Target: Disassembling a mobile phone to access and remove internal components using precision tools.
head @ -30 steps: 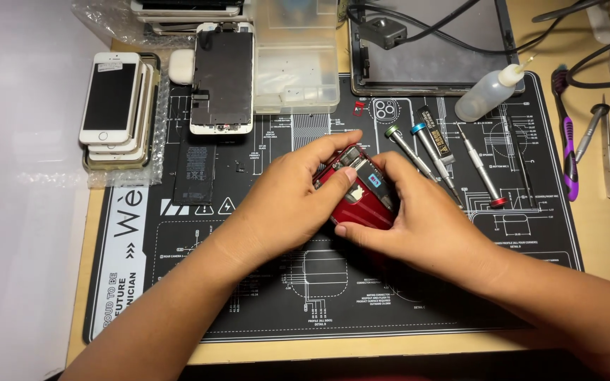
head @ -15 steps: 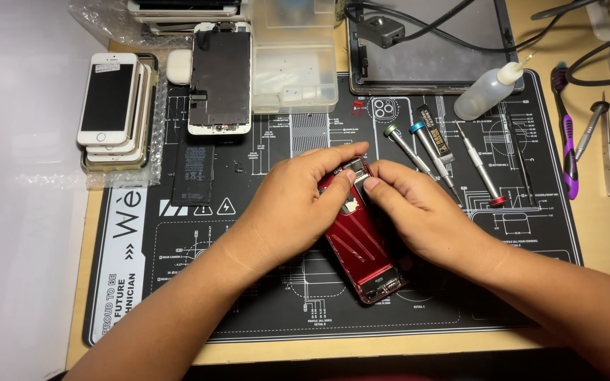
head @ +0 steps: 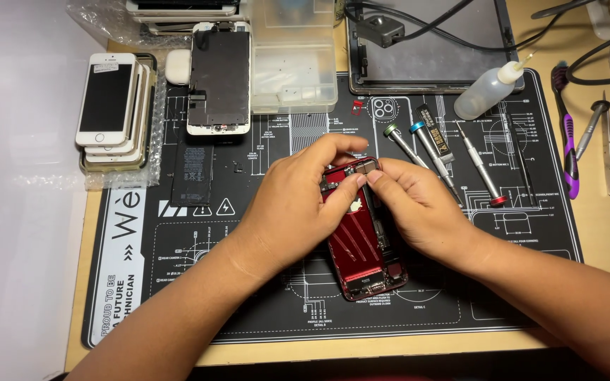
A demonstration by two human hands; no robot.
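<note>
An opened red phone housing (head: 363, 247) lies flat on the black repair mat (head: 262, 303), inner side up, its top end under my fingers. My left hand (head: 298, 204) covers its left side, thumb and forefinger pinching at the top edge. My right hand (head: 418, 204) rests on its right side, fingertips meeting the left hand's at the small metal part near the top. Both hands touch the housing.
A detached phone screen (head: 219, 81) and a black battery (head: 193, 173) lie at the mat's upper left, beside a stack of white phones (head: 111, 113). Three screwdrivers (head: 453, 159), a squeeze bottle (head: 485, 92), a clear plastic box (head: 291, 56), a tablet (head: 432, 42) and tweezers (head: 605, 141) lie beyond.
The red housing, held tilted up between both hands a second ago, has been laid flat on the mat. My fingers have shifted to its top end.
</note>
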